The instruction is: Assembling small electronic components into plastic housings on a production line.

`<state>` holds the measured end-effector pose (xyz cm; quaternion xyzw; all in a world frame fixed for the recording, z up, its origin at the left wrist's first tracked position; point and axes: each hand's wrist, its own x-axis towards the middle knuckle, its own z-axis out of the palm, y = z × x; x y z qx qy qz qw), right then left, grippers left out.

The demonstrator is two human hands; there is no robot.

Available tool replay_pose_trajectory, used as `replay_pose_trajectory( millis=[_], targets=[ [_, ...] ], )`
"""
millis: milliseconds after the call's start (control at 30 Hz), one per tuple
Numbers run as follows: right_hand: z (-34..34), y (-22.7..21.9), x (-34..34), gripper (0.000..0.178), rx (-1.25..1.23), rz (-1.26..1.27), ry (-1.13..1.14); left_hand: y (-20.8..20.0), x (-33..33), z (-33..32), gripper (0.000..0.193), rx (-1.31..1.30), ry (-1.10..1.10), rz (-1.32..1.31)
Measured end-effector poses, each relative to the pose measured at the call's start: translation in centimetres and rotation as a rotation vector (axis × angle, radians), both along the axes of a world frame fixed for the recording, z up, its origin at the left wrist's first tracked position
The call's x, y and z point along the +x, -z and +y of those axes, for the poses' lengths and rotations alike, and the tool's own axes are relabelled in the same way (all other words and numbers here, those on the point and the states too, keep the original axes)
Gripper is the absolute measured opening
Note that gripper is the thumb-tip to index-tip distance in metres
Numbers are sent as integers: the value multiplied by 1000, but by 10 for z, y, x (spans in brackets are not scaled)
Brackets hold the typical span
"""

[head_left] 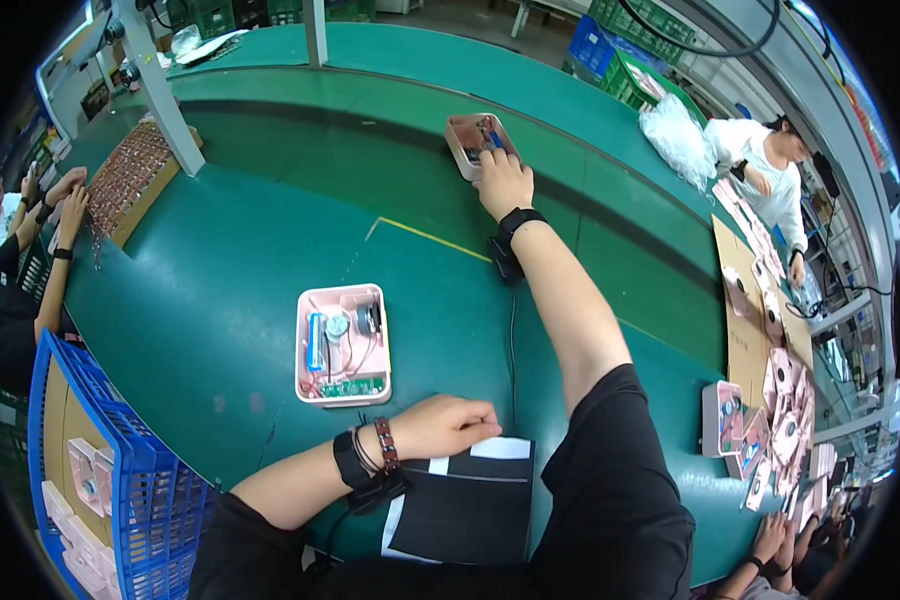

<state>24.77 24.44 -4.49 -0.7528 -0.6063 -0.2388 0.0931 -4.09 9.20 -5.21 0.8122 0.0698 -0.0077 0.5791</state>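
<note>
My right hand (505, 183) reaches far out over the dark green belt. Its fingers grip the near edge of a pink plastic housing (458, 150), tilted, with wires and small parts inside. My left hand (445, 427) is curled closed above the top edge of black sheets on white backing (460, 515); whatever its fingers hold, if anything, is hidden. Just beyond that hand a second pink housing (303, 330) lies open side up on the green table. In it are a blue cylindrical battery (316, 342), a round light-blue part (337, 325), a dark round part (368, 318) and a green circuit board (352, 389).
A blue crate (150, 480) with pink shells stands at the lower left. Two open housings (722, 420) and a pile of pink covers (790, 420) lie at right. A metal post (157, 90) rises by a tray of small parts (135, 185). Co-workers sit at both sides.
</note>
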Motion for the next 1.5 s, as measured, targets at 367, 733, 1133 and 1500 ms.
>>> replay_pose_trajectory(
  millis=[367, 733, 1133, 1500],
  targets=[
    [-98, -27, -7, 19, -49, -45, -214, 13, 0, -2, 26, -52, 9, -72],
    [-371, -57, -145, 17, -249, 66, -87, -77, -23, -8, 37, 311, 394, -326],
    [-454, -109, -239, 28, 287, 569, -126, -97, -11, -111, 23, 511, 35, -247],
    [-453, -46, -250, 25, 526, 680, 52, -84, -24, -112, 11, -61, 306, 26]
  ],
)
